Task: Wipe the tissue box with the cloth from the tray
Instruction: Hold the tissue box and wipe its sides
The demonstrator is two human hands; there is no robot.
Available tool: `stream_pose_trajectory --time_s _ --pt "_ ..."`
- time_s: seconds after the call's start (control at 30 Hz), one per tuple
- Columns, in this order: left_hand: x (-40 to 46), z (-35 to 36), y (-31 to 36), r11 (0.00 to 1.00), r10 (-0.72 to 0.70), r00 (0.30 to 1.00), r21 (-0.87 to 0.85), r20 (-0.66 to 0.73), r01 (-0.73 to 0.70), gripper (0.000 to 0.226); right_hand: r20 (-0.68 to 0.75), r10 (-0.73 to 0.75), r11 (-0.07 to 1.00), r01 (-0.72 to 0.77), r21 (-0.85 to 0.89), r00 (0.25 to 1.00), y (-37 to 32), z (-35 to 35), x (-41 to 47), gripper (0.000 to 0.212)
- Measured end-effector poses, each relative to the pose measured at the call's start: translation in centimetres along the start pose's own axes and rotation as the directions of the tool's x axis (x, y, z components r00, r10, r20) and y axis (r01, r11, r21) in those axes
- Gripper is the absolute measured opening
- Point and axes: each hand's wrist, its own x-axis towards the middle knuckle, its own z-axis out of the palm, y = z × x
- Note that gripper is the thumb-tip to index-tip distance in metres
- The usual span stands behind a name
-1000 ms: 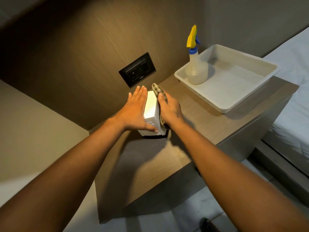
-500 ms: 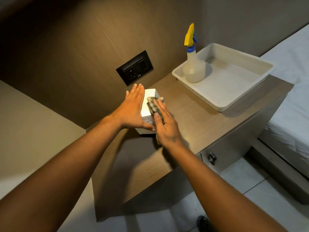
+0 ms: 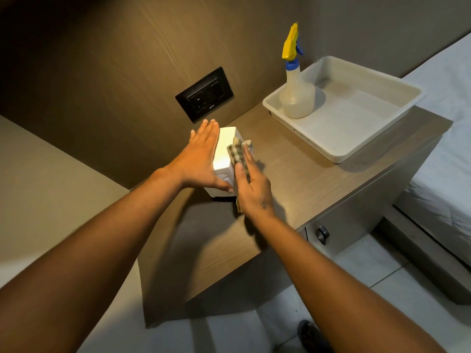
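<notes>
- The left hand (image 3: 201,159) lies flat against the left side of the tissue box (image 3: 224,151), fingers straight and together, thumb hooked round the near corner; it grips nothing.
- The tissue box is white, tall and narrow, and stands upright on the table top near the wall; its top face catches bright light, and a dark base shows at its near bottom edge.
- The cloth (image 3: 238,155) is checked in dark and pale squares and is bunched over the right side and top edge of the box.
- The right hand (image 3: 251,189) presses the cloth against the box with straight, close fingers; a bit of cloth also shows under the palm.
- The table (image 3: 305,179) has a pale wood-grain top, and a drawer knob (image 3: 322,234) shows on its front at the right.
- Behind it is a dark wood-look wall panel with a black socket plate (image 3: 204,94) to the far left of the box.
- On the far right of the table top sits a white tray (image 3: 356,149), well apart from the box, with a spray bottle (image 3: 297,98) standing in its far left corner, yellow trigger and blue collar.
- A bed (image 3: 446,138) with white sheets lies at the right; the floor is pale tile.
- Count: one box, one cloth, one tray, one bottle, two hands.
</notes>
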Motion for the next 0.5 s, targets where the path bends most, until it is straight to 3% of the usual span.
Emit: stream_pose_trajectory --time_s 0.07,0.13,0.27,0.5 --pt "0.0 0.0 -0.1 1.000 0.008 1.000 -0.003 0.006 -0.008 0.165 0.042 -0.047 0.999 0.048 -0.018 0.998 1.0 -0.3 -1.7 0.050" --pt "0.1 -0.1 0.0 1.000 0.003 1.000 -0.004 0.005 -0.003 0.165 0.053 -0.003 1.000 0.004 -0.020 0.999 1.8 -0.2 -2.3 0.052" --pt "0.0 -0.1 0.2 1.000 -0.009 1.000 0.001 0.003 0.009 0.165 -0.029 0.087 0.996 -0.086 0.016 0.996 1.9 0.8 -1.8 0.056" --pt "-0.1 -0.1 0.3 1.000 -0.017 1.000 0.005 -0.002 0.017 0.165 -0.124 0.197 0.980 -0.194 0.038 0.972 -0.9 0.8 3.4 0.044"
